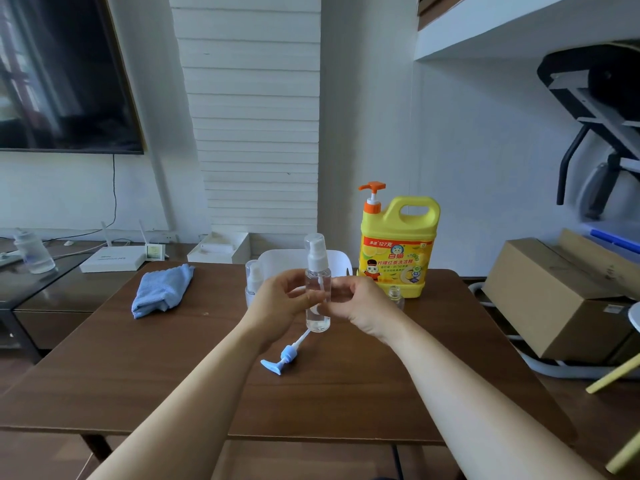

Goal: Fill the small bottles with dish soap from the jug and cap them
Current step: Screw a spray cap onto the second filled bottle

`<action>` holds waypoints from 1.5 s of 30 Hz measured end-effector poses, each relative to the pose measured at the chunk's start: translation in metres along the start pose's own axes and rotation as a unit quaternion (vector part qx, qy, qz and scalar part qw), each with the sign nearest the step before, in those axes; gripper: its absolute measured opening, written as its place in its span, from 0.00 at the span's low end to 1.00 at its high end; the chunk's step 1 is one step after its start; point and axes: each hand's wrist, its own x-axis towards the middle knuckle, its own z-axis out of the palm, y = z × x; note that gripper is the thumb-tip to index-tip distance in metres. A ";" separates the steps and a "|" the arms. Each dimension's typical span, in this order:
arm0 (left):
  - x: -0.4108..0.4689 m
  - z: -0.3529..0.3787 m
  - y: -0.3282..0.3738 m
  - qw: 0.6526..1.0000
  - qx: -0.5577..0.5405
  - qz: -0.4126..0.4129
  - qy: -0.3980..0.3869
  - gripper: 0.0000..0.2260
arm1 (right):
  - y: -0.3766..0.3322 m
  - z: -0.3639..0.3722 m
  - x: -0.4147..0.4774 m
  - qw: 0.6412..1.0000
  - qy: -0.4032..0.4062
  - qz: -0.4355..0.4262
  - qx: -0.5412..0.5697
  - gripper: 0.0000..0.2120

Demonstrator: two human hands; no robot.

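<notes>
Fingers (pixel 300 299) pinch the upright bottle (pixel 318 284) from both sides.

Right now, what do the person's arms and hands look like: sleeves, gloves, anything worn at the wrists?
Both are bare, no gloves: left hand and right hand. The left forearm and right forearm are uncovered to the frame's edge, so no sleeves show. No watch, bracelet or strap at either wrist; no rings visible, though some fingers are partly hidden.

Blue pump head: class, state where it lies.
Head view: the blue pump head lies on the table, centre, just nearer than the held spray bottle.
</notes>
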 end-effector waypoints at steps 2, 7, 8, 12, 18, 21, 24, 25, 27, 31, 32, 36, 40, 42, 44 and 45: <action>0.000 -0.001 -0.002 1.000 -0.001 -0.005 0.005 0.11 | -0.001 -0.007 0.002 1.000 0.015 0.022 -0.001 0.13; 0.000 0.001 -0.007 0.999 0.016 -0.023 0.022 0.13 | -0.024 -0.025 0.011 0.997 0.053 -0.002 0.057 0.18; -0.001 0.002 -0.007 0.999 0.012 -0.025 0.018 0.13 | -0.029 -0.026 0.013 0.997 0.037 -0.007 0.069 0.21; -0.002 0.007 -0.007 0.999 0.018 -0.030 0.010 0.13 | -0.041 -0.022 0.018 0.995 -0.002 -0.026 0.092 0.21; -0.005 0.007 -0.005 0.999 0.016 -0.032 0.017 0.12 | -0.042 -0.020 0.021 0.991 0.011 -0.047 0.126 0.14; -0.007 0.007 -0.005 0.999 0.021 -0.031 0.020 0.12 | -0.041 -0.020 0.021 0.992 0.027 -0.045 0.113 0.14; -0.008 0.009 -0.005 0.999 0.018 -0.033 0.025 0.12 | -0.041 -0.019 0.020 0.994 0.062 -0.049 0.081 0.16; -0.009 0.010 -0.005 0.999 0.018 -0.034 0.029 0.12 | -0.041 -0.018 0.019 0.993 0.075 -0.048 0.073 0.17; -0.010 0.013 -0.004 0.999 0.011 -0.037 0.036 0.12 | -0.042 -0.016 0.018 0.992 0.092 -0.047 0.067 0.17; -0.013 0.016 -0.003 0.998 -0.003 -0.043 0.049 0.11 | -0.044 -0.015 0.017 0.994 0.074 -0.057 0.061 0.17; -0.014 0.016 -0.002 0.998 -0.007 -0.044 0.053 0.10 | -0.044 -0.014 0.017 0.995 0.063 -0.061 0.057 0.16; -0.014 0.015 -0.001 0.997 -0.014 -0.047 0.059 0.12 | -0.046 -0.014 0.017 0.995 0.056 -0.078 0.019 0.10; -0.013 0.012 -0.001 0.997 -0.004 -0.049 0.063 0.13 | -0.051 -0.019 0.018 0.996 0.042 -0.072 0.017 0.11; -0.013 0.012 0.000 0.996 0.000 -0.051 0.069 0.15 | -0.051 -0.020 0.019 0.996 0.039 -0.077 0.026 0.11; -0.014 0.012 0.001 0.996 -0.006 -0.051 0.077 0.15 | -0.053 -0.020 0.019 0.995 0.043 -0.083 0.043 0.10; -0.014 0.012 0.003 0.996 -0.011 -0.049 0.077 0.15 | -0.054 -0.020 0.019 0.994 0.050 -0.085 0.049 0.09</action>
